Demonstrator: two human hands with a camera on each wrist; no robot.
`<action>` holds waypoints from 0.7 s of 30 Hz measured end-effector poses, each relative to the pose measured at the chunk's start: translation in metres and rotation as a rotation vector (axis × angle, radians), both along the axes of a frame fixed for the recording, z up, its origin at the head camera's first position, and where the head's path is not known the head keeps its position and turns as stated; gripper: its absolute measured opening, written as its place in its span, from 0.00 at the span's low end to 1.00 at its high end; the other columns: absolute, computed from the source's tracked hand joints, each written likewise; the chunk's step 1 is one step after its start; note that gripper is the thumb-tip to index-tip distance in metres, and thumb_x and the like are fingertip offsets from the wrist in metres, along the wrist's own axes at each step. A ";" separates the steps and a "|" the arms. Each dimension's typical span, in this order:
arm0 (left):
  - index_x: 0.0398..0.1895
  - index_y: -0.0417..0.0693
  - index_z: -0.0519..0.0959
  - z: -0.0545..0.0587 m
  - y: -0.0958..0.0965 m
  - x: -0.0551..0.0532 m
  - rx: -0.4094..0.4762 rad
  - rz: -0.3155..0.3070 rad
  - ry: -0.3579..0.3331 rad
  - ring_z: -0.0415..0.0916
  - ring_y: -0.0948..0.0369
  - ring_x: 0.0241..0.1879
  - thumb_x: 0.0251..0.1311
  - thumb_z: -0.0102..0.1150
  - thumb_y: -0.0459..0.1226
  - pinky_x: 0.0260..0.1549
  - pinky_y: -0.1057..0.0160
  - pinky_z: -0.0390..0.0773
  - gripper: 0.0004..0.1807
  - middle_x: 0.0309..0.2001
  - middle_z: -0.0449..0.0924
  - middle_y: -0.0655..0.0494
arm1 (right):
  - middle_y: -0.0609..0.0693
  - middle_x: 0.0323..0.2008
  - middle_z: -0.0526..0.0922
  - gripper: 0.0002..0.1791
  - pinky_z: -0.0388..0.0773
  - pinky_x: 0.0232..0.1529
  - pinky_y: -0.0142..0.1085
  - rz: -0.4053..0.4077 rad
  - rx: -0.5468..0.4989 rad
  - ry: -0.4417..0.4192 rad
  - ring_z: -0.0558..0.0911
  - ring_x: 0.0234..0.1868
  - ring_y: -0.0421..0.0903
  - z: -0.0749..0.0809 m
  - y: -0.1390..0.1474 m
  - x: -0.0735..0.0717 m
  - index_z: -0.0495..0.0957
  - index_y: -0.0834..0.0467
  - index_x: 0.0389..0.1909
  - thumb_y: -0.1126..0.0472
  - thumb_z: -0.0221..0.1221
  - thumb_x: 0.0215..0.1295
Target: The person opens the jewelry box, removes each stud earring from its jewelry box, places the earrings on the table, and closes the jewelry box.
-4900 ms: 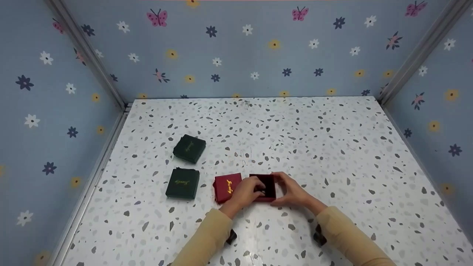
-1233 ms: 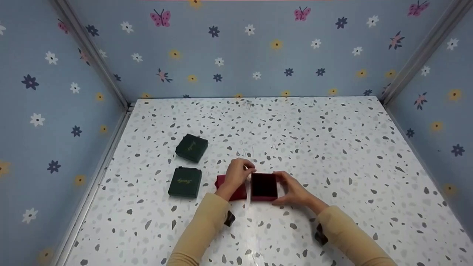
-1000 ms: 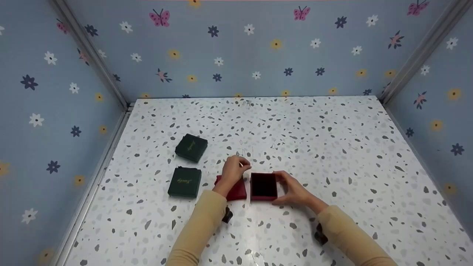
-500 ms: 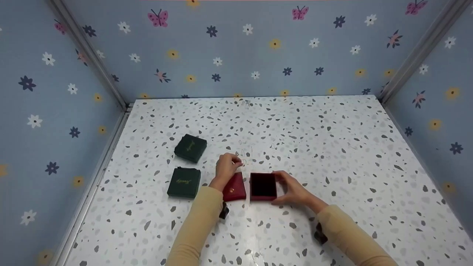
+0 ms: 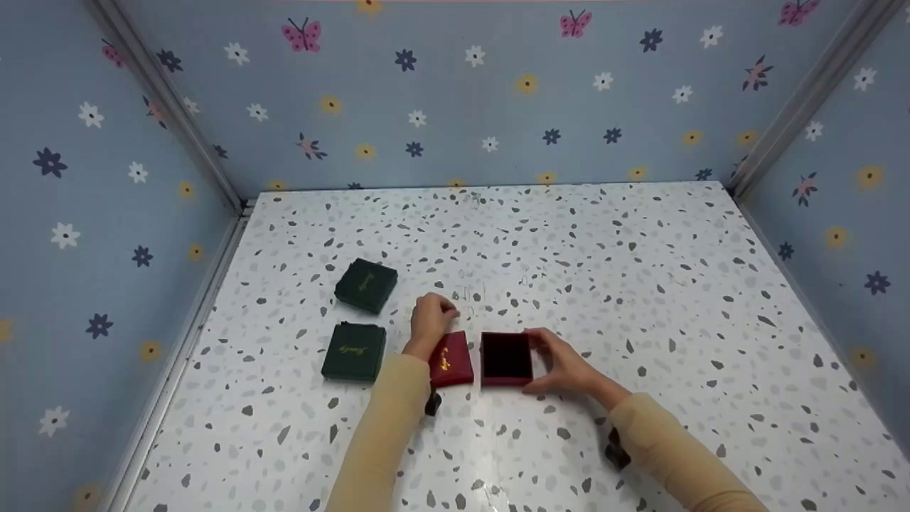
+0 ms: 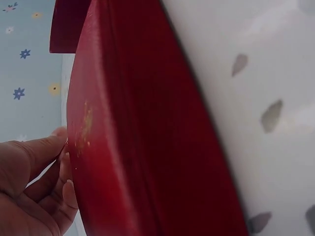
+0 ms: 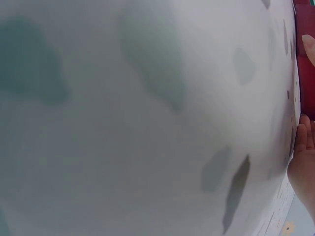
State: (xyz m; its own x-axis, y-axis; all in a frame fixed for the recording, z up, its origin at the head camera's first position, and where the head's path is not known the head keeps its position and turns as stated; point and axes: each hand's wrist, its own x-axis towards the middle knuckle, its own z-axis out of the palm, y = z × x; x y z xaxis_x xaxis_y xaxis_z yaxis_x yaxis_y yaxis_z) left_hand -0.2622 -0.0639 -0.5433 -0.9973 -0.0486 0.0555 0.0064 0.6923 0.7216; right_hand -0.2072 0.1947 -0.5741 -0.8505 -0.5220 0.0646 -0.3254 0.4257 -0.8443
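Head view: dark-lined square red box [image 5: 507,382] open, right hand [image 5: 563,366] gripping it; square green boxes [image 5: 354,352] still closed; can't tell left hand's [image 5: 430,321] grip

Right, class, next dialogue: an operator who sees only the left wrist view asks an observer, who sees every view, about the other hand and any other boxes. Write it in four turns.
Operator: My left wrist view shows the left hand at a red piece with gold lettering, but no right hand. Where is that?
Observer: In the head view, the right hand grips the right side of the open red box.
Operator: Are there any boxes that aren't red? I see none.
Observer: Yes, two green ones on the table, left of the red piece: a nearer green box and a farther green box.
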 end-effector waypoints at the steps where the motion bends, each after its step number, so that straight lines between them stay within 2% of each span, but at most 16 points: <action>1: 0.21 0.41 0.83 0.000 0.000 -0.001 0.002 0.006 -0.001 0.76 0.59 0.25 0.46 0.64 0.31 0.28 0.61 0.74 0.02 0.23 0.80 0.52 | 0.44 0.47 0.73 0.50 0.64 0.53 0.37 -0.001 0.003 0.000 0.70 0.49 0.40 0.000 0.000 0.000 0.61 0.57 0.56 0.55 0.75 0.26; 6: 0.20 0.39 0.83 0.000 0.002 -0.002 0.012 0.026 -0.015 0.76 0.57 0.25 0.45 0.63 0.31 0.27 0.60 0.74 0.03 0.23 0.80 0.51 | 0.45 0.47 0.73 0.51 0.64 0.53 0.38 -0.002 0.004 -0.003 0.70 0.49 0.41 -0.001 0.000 -0.001 0.61 0.58 0.56 0.55 0.75 0.25; 11: 0.21 0.40 0.83 -0.001 0.004 -0.005 0.011 0.066 -0.092 0.75 0.57 0.26 0.46 0.61 0.32 0.29 0.60 0.75 0.03 0.23 0.80 0.52 | 0.44 0.47 0.73 0.51 0.63 0.53 0.37 -0.006 0.013 -0.001 0.70 0.49 0.40 0.000 -0.001 0.000 0.61 0.57 0.56 0.55 0.75 0.25; 16: 0.21 0.42 0.82 -0.003 0.005 -0.008 0.001 0.093 -0.143 0.74 0.58 0.26 0.47 0.60 0.32 0.29 0.60 0.74 0.04 0.23 0.79 0.53 | 0.54 0.48 0.73 0.49 0.62 0.54 0.44 0.013 -0.016 -0.006 0.70 0.50 0.50 0.025 -0.007 0.010 0.60 0.66 0.56 0.63 0.74 0.28; 18: 0.20 0.42 0.82 -0.004 0.006 -0.009 -0.005 0.098 -0.144 0.74 0.58 0.25 0.48 0.60 0.32 0.28 0.60 0.74 0.04 0.23 0.79 0.53 | 0.58 0.48 0.72 0.48 0.61 0.54 0.47 0.020 -0.031 -0.022 0.70 0.50 0.54 0.034 -0.009 0.014 0.59 0.69 0.56 0.67 0.74 0.29; 21: 0.20 0.43 0.82 -0.003 0.007 -0.010 -0.021 0.106 -0.138 0.74 0.58 0.25 0.48 0.59 0.32 0.28 0.60 0.74 0.05 0.23 0.79 0.53 | 0.58 0.48 0.72 0.48 0.61 0.55 0.47 0.025 -0.036 -0.009 0.70 0.50 0.54 0.032 -0.009 0.013 0.59 0.68 0.56 0.67 0.74 0.29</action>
